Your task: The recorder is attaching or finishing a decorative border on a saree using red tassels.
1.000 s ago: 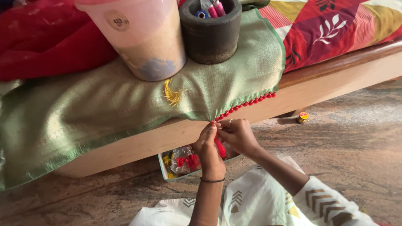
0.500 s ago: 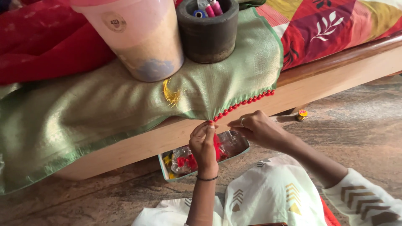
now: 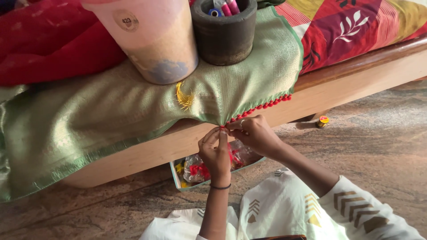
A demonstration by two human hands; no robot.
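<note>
1. Our left hand (image 3: 216, 153) has its grip pinched shut on the hem of the green cloth (image 3: 133, 111), thumb and fingertips meeting at a small red bead.
2. Our right hand (image 3: 253, 133) is closed on the same hem just beside it, the fingertips of both hands touching; we cannot tell if it also holds a needle or thread.
3. The cloth lies over the bed (image 3: 356, 80), draped past its front edge, and the pinched spot hangs just below that wooden edge.
4. A row of red beads (image 3: 262, 106) runs along the hem from our fingers up to the cloth's right corner.
5. A yellow thread bundle (image 3: 183, 97) lies on the cloth near the front edge.
6. A pale tub (image 3: 151, 40) stands on the cloth, with something dark blue showing through its base and a round label near its rim.
7. Just to its right stands a dark pot (image 3: 224, 33) holding thread spools.
8. A tray (image 3: 187, 180) on the floor, partly under the bed, holds clear bags of red and yellow bits.
9. A small yellow spool (image 3: 323, 121) sits on the floor by the bed's front edge, to the right.
</note>
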